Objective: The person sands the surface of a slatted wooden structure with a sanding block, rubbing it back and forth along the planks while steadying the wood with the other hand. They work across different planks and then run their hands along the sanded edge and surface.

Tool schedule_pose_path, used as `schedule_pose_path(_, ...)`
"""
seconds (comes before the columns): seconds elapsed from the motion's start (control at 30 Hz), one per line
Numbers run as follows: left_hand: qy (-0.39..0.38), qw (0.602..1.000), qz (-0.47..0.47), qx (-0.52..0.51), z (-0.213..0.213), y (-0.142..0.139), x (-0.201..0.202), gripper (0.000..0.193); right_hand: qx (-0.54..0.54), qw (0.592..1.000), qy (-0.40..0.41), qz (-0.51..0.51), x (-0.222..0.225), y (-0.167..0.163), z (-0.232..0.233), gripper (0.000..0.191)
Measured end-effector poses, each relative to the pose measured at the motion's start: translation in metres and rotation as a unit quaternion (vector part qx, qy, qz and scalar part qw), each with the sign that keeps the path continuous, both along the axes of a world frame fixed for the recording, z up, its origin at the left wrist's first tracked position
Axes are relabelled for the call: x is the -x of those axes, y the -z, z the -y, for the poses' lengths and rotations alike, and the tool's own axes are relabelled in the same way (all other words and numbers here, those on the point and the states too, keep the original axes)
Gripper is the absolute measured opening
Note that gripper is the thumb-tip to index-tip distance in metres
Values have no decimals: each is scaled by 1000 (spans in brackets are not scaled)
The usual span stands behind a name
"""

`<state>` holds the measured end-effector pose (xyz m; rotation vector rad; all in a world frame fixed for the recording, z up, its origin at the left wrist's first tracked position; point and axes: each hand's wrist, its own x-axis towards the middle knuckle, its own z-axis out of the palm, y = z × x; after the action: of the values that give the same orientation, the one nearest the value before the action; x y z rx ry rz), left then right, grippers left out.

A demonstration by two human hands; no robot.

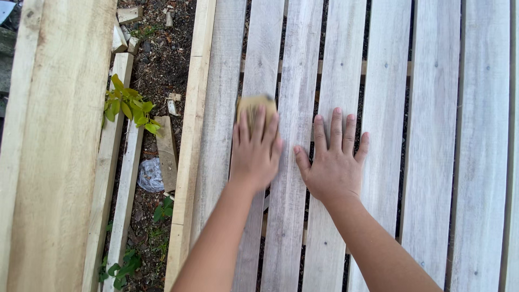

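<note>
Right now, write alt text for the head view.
The left hand presses a tan sanding block on a pale slatted wooden panel, while the right hand lies flat beside it. Left of the panel are loose planks, soil and a leafy plant.

Sanding pad (pixel 254 108) left of right hand (pixel 334 162)

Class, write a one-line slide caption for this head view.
Left hand presses a tan pad on pale wooden slats; right hand rests flat.

Leafy yellow-green plant (pixel 128 105), crumpled plastic bag (pixel 150 174) and wood scraps (pixel 165 151) on bare soil (pixel 157 65)
</note>
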<state>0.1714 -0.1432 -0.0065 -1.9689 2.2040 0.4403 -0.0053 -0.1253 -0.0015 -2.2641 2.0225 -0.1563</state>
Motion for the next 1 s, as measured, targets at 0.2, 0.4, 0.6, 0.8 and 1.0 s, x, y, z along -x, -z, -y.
schedule_pose_path(0.2,-46,998,-1,36,123,-5,14,63,-10,1000,5,-7,1,0,1,78)
schedule_pose_path(0.4,14,998,-26,64,1,-2,3,65,0,1000,2,5,1,-2,0,78)
schedule_pose_path(0.6,48,996,-14,77,-189,-21,-13,71,6,1000,3,16,-1,-2,-1,78)
schedule_pose_path(0.8,15,997,-23,72,-79,-4,-7,71,7,1000,0,11,0,4,-1,77)
schedule_pose_path(1.0,-58,998,5,26,96,-5,10,68,-1,1000,0,-1,1,3,2,78)
